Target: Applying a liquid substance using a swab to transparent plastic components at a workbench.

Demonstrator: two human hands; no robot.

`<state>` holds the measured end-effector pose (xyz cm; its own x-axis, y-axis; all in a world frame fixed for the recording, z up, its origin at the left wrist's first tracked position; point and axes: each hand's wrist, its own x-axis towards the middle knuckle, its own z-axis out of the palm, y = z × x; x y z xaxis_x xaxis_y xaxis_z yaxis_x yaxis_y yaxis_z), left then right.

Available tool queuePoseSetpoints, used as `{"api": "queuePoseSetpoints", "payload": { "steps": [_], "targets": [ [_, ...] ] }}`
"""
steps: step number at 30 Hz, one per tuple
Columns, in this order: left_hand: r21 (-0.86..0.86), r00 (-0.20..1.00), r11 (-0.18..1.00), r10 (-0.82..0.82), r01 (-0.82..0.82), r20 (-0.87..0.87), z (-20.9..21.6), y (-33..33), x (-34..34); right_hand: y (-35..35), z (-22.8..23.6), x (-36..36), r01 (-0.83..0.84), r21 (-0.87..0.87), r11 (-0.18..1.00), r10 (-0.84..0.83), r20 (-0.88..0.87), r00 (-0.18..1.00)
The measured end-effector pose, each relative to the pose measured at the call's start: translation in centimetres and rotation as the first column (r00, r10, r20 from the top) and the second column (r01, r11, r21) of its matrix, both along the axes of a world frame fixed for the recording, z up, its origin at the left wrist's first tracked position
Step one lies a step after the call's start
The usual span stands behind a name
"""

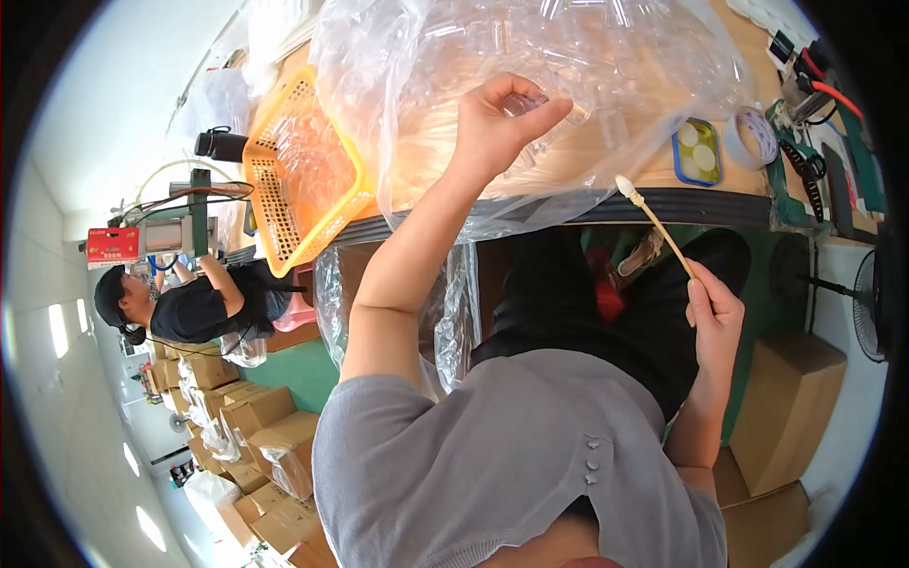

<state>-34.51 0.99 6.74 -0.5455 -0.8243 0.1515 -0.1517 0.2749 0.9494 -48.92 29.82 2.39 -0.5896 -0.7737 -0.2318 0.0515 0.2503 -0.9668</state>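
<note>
My left hand [507,123] is over the bench, thumb and fingers bent together in a pinch. Whatever is between its fingertips is too small and see-through to make out. Under and around it spreads a large clear plastic bag [417,95] with several clear plastic pieces in it. My right hand [717,308], lower and at the right, is closed around the end of a thin pale stick [666,228]. That stick slants up to the left, and a white wad covers its far tip, just off the bench edge.
A yellow basket [275,204] lined with clear plastic overhangs the edge at left. At right are a blue-rimmed tin [697,151] holding pale discs, a tape roll [749,137] and a green-framed tool [800,133]. Cartons [788,412], a fan [866,305] and a co-worker [204,305] are nearby.
</note>
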Motion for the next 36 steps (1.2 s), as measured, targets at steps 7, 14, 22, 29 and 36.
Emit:
{"api": "queuePoseSetpoints", "payload": {
  "steps": [7,14,22,29,36],
  "targets": [
    [0.585,0.888,0.749,-0.012,0.312,-0.459,-1.5,-0.2,1.7,-2.6,2.7,-0.4,-0.008,-0.097,0.995,-0.011,-0.198,0.980],
    [0.601,0.892,0.749,0.028,0.280,-0.451,-1.8,1.1,2.8,-4.9,5.3,-0.5,-0.209,-0.207,0.956,0.078,-0.508,0.858],
    [0.528,0.916,0.838,0.098,0.135,-0.390,-0.8,2.5,2.7,-5.1,5.3,-0.8,-0.258,-0.168,0.951,0.128,-0.546,0.828],
    [0.383,0.866,0.923,0.212,-0.025,-0.453,-1.5,3.1,2.4,-4.2,6.3,1.1,-0.283,-0.176,0.943,0.155,-0.521,0.839],
    [0.222,0.785,0.964,0.250,-0.146,-0.567,-0.8,4.5,1.8,-5.0,5.8,1.8,-0.311,-0.216,0.925,0.181,-0.470,0.864]
  ]
}}
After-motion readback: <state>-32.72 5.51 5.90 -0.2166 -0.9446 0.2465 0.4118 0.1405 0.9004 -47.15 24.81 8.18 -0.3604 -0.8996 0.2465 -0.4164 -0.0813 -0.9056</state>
